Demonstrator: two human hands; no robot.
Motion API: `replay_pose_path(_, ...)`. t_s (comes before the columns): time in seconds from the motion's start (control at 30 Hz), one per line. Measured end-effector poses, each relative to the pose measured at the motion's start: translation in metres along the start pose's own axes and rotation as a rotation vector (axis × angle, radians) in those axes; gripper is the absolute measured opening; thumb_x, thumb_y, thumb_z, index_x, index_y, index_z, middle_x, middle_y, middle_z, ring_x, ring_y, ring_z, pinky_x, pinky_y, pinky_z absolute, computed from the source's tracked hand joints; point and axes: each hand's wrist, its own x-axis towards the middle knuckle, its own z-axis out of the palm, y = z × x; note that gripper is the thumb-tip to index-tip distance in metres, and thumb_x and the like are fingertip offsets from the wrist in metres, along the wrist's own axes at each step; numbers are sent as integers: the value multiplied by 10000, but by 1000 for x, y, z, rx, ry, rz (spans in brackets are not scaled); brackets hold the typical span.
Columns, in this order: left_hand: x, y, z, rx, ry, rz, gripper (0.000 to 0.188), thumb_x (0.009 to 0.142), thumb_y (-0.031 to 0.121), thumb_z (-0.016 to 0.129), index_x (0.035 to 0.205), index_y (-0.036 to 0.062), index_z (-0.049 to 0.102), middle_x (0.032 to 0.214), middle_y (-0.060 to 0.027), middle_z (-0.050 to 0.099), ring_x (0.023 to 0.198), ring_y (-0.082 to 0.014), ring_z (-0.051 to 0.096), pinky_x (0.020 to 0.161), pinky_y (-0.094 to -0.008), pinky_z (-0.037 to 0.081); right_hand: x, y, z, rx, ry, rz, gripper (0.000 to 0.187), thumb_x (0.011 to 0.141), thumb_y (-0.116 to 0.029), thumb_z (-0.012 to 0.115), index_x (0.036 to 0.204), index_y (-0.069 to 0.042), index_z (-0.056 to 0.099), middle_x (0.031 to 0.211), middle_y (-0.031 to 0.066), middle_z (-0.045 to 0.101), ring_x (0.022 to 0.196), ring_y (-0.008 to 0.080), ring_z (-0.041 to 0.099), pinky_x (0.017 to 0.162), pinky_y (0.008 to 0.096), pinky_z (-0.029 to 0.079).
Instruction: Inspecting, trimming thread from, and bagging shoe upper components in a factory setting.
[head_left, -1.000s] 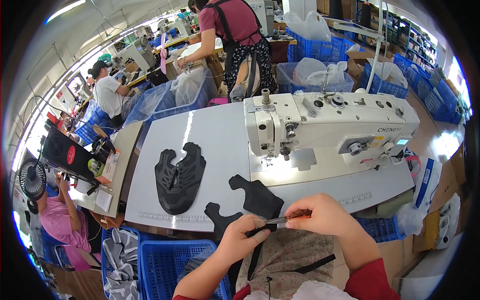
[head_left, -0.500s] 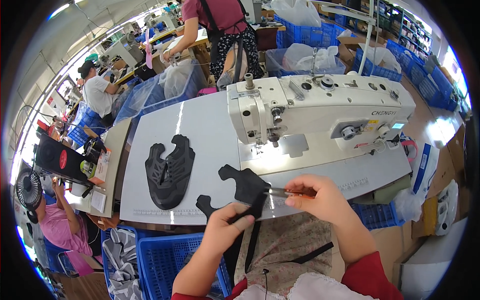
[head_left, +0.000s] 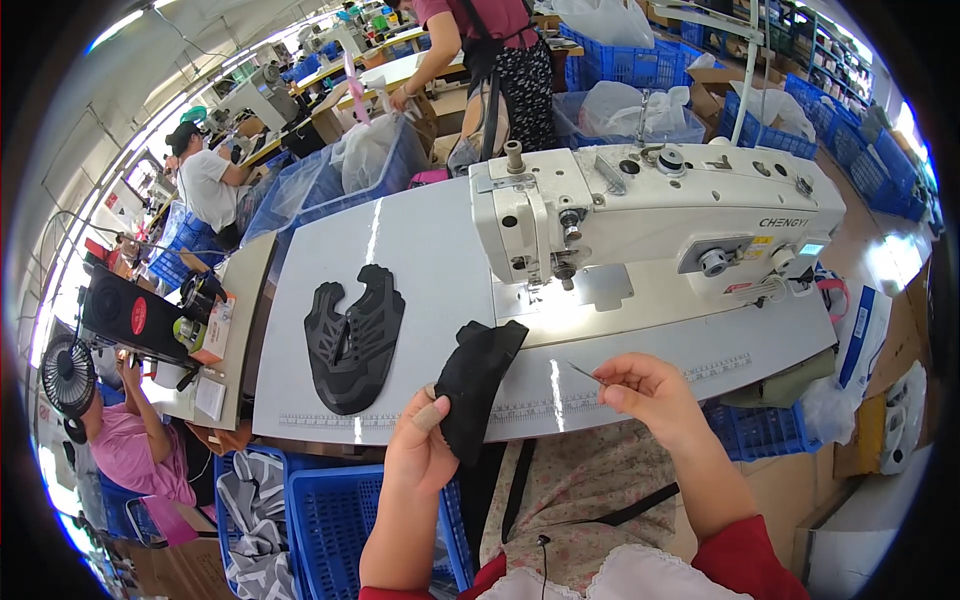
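My left hand (head_left: 420, 450), with a beige wrap on one finger, is closed on the lower end of a black shoe upper (head_left: 480, 385). The piece is folded over and raised at the table's front edge. In my right hand (head_left: 645, 395) is a pair of thread snips (head_left: 582, 371); their thin metal tip points left, apart from the black piece, and the fingers cover the handles. Another black shoe upper (head_left: 375, 368) lies flat on the grey table to the left. The white sewing machine (head_left: 650, 215) stands behind my hands.
A ruler strip (head_left: 700, 371) runs along the front of the table (head_left: 430, 235). Blue crates (head_left: 335, 485) stand below it at left, one with grey-and-white pieces. A side table with a black speaker (head_left: 135, 315) and a fan are farther left. Other people work at the back and left.
My left hand has lifted and turned the black shoe upper so that it folds over. The snips have come away from it, and my right hand has tilted them. The view has shifted slightly.
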Motion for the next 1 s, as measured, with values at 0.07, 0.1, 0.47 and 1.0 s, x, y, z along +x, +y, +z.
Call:
replay_pose_path(0.07,-2,-3,-2,36,36,12,212,821,43,565,1025,-4,526,1049,-123,608,940,-199,603,856,-329,476,1,4,0,-15,-20,11,239,841,-82,627,1055,16,584,910,19,614,812,66,562,725,205,457)
replay_pose_path(0.1,-4,-3,1,36,36,11,212,821,43,565,1025,-4,526,1049,-123,608,940,-199,603,856,-329,476,2,4,2,-15,-19,12,239,841,-82,627,1055,16,584,910,19,614,812,66,562,725,205,457)
replay_pose_path(0.47,-10,-24,4,106,68,60,151,759,-44,612,891,22,580,918,-68,627,835,-151,594,791,-292,475,1,10,18,88,3,-10,373,792,-107,697,1116,0,547,935,15,564,814,59,527,709,197,444)
replay_pose_path(1.0,0,-68,34,-88,-14,-35,413,768,27,554,1174,-6,482,1104,-132,577,1008,-231,575,909,-361,461,4,29,45,-177,-14,-143,560,733,-200,751,1201,-6,513,1065,74,547,976,143,528,859,271,424)
